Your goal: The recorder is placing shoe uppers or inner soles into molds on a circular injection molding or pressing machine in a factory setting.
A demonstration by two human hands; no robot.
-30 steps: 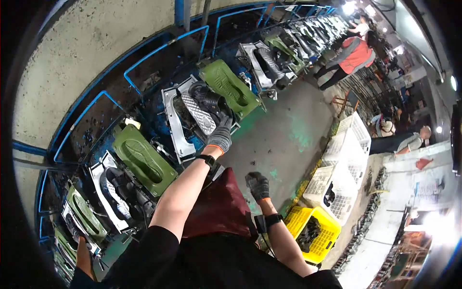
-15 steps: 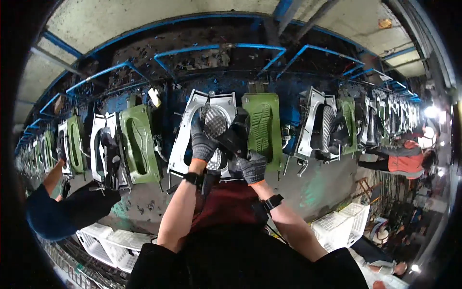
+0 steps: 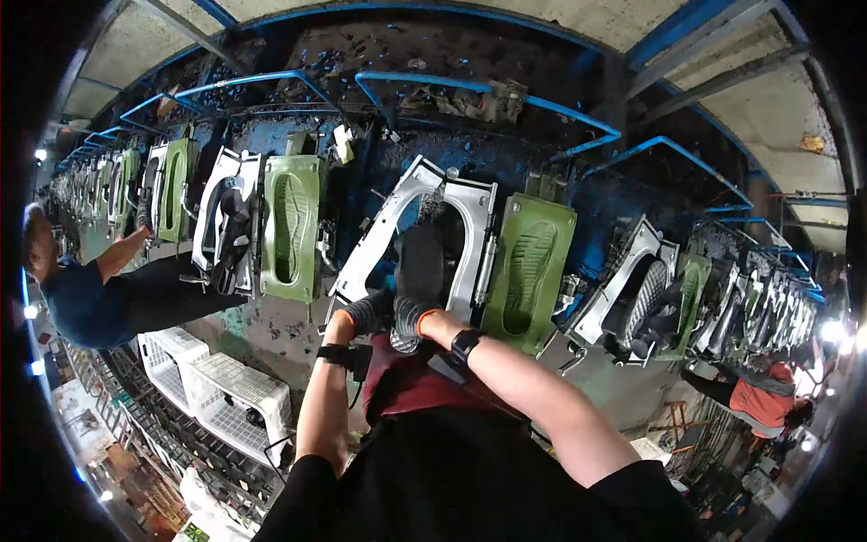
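A black shoe upper (image 3: 421, 262), its flat underside facing up, lies inside the opened silver mould frame (image 3: 368, 242). My left hand (image 3: 368, 313), in a dark grey knitted glove with an orange cuff, is closed at the left of the upper's near end. Across from it, my right hand (image 3: 414, 316), gloved alike, grips the same end from the right. Part of a shiny metal last (image 3: 404, 342) shows just below my hands; the upper covers most of it. Beside the frame on the right stands a green mould plate (image 3: 528, 266) with a sole-shaped hollow.
More moulds run along the line, including a green plate (image 3: 292, 226) on the left and a silver frame (image 3: 623, 280) on the right. Blue rails (image 3: 488, 88) pass behind. White crates (image 3: 237, 397) stand at lower left. One person (image 3: 81, 298) works at left, another (image 3: 763, 397) at right.
The checkered metal last, bare on top before, is now mostly covered by the black upper. Both hands have come down and together at its near end. The view has swung.
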